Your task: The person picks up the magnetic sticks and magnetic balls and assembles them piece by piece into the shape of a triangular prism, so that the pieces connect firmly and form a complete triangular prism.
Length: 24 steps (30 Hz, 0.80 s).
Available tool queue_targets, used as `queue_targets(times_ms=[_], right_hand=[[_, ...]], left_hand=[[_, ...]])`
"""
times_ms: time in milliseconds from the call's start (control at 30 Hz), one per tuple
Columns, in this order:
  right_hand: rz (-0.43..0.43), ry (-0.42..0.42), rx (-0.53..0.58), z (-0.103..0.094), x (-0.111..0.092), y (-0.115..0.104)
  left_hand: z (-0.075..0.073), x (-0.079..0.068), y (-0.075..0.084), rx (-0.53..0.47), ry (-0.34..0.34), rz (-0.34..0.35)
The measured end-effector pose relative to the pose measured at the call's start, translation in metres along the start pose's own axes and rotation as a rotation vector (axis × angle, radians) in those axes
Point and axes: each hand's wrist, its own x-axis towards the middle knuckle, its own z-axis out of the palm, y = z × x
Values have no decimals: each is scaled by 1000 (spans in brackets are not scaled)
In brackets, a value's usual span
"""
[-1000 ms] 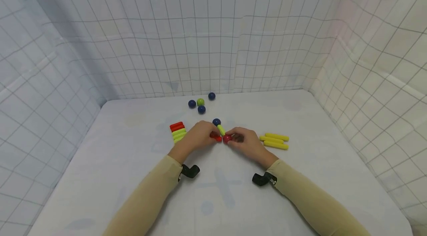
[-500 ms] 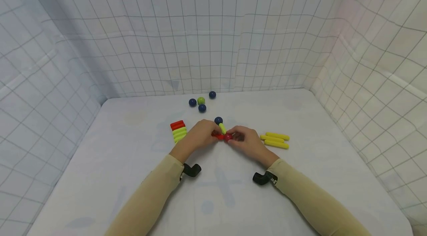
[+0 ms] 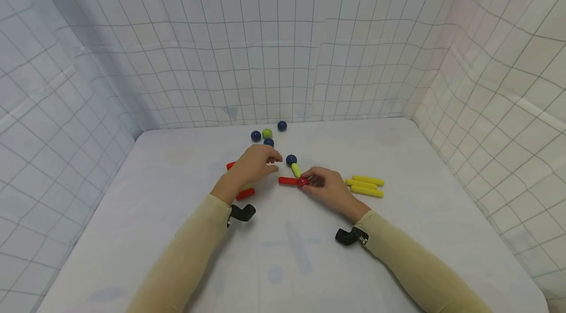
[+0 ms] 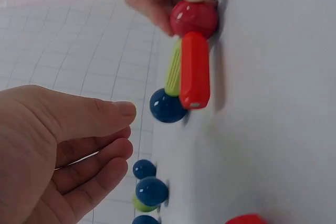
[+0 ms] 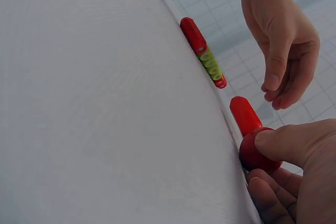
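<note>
My right hand pinches a red ball between thumb and fingers, low over the table. Joined to that ball are a red stick, pointing left, and a yellow-green stick, whose far end meets a dark blue ball. My left hand hovers to the left of these pieces with nothing in it, thumb and fingers apart. Under and behind the left hand lies a row of red and yellow-green sticks, partly covered by it in the head view.
Several yellow sticks lie right of my right hand. Toward the back are dark blue balls and a green ball. A gridded white cloth hangs around the back and sides of the white table.
The red stick has come against the red ball. My left hand has let go of it and drawn back to the left. The right hand keeps hold of the red ball.
</note>
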Motion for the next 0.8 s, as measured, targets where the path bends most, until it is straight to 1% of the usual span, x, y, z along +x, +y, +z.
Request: queue_targets(times_ms=[167,333,467,567,667,800], right_hand=[[-4,4,-4,1,0,2],[-2,7,2,1,0,1],[-6,8,9,1,0,3],[-12,9,14,1,0,4],[-16,11,16,2,0,4],[-13,11,12,2,0,4]], left_hand=[[-23,6,-19,-32,71,-70],[-34,14,-37,-47,133,-123],[-37,23,-46,-66,163,-152],[-38,30,-49,-81,175,-170],[-36,38,-51,-88,176,-181],[-31,49,-52,-83,163,-190]])
